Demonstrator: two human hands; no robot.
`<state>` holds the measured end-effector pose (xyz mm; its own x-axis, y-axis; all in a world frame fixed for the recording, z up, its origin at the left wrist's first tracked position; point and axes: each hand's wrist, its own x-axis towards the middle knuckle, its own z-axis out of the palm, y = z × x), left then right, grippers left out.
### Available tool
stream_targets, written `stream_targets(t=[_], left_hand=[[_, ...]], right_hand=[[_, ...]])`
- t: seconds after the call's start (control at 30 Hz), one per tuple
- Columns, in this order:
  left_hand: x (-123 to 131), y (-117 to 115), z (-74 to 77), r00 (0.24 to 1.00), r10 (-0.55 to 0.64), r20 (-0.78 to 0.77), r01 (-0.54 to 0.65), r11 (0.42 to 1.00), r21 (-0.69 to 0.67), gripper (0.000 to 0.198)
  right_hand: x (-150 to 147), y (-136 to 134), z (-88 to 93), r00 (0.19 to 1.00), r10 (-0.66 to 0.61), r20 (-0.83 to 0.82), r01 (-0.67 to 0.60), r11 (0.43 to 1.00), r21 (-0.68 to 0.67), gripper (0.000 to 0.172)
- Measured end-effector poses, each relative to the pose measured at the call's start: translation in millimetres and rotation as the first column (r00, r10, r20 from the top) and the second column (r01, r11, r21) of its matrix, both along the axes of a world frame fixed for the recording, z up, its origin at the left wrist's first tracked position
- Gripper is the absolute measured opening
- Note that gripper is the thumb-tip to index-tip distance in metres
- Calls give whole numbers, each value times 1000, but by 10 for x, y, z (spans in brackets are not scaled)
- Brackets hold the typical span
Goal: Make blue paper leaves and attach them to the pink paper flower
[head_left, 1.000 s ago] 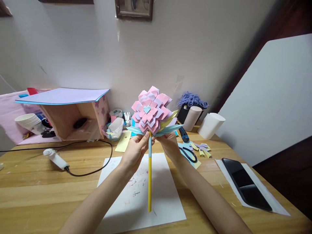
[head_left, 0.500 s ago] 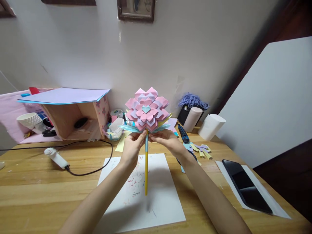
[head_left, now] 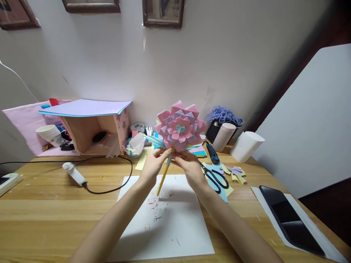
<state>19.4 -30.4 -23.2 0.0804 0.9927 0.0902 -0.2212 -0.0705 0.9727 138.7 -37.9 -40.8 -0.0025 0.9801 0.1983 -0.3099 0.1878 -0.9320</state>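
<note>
A folded paper flower (head_left: 181, 126) with pink and lilac petals and a pale blue centre is held up above the table. Its yellow stem (head_left: 162, 179) slants down and to the left, with a light blue wrapped part near the top. Pale blue paper leaves (head_left: 155, 140) stick out beneath the bloom. My left hand (head_left: 155, 162) pinches the stem just under the flower, thumb on the front. Opposite it, my right hand (head_left: 190, 166) has its fingers closed under the bloom at the stem's top; its fingertips are partly hidden.
White paper (head_left: 164, 233) with coloured marks lies below. At right are scissors (head_left: 215, 177), a utility knife (head_left: 212, 152), paper scraps (head_left: 234, 173), white rolls (head_left: 247, 146) and a phone (head_left: 290, 219). A pink box (head_left: 122, 128) and a corded white device (head_left: 74, 174) are at left.
The flower has tilted: its head leans right and its stem's lower end has swung left and up. Both hands still hold it. The view has shifted slightly left.
</note>
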Motion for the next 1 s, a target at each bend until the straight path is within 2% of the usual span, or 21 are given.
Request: stream_targets(t=[0.23,0.43,0.7,1.0], left_hand=[[-103,90,34,991,129,24,-129,992,8,33],[-189,156,43,987,148,-65,-145,988,55,34],[-397,221,129,986,9,-166,0,999,52,33],[-382,164,213,993,-76,-91,83,993,81,35]], right_hand=[[16,13,-1,998,-21,51,20,999,29,23],[3,-14,8,998,35,55,-36,999,12,24],[-22,-45,45,992,88,94,-87,996,-14,22],[-27,-56,26,992,114,53,-112,993,-27,26]])
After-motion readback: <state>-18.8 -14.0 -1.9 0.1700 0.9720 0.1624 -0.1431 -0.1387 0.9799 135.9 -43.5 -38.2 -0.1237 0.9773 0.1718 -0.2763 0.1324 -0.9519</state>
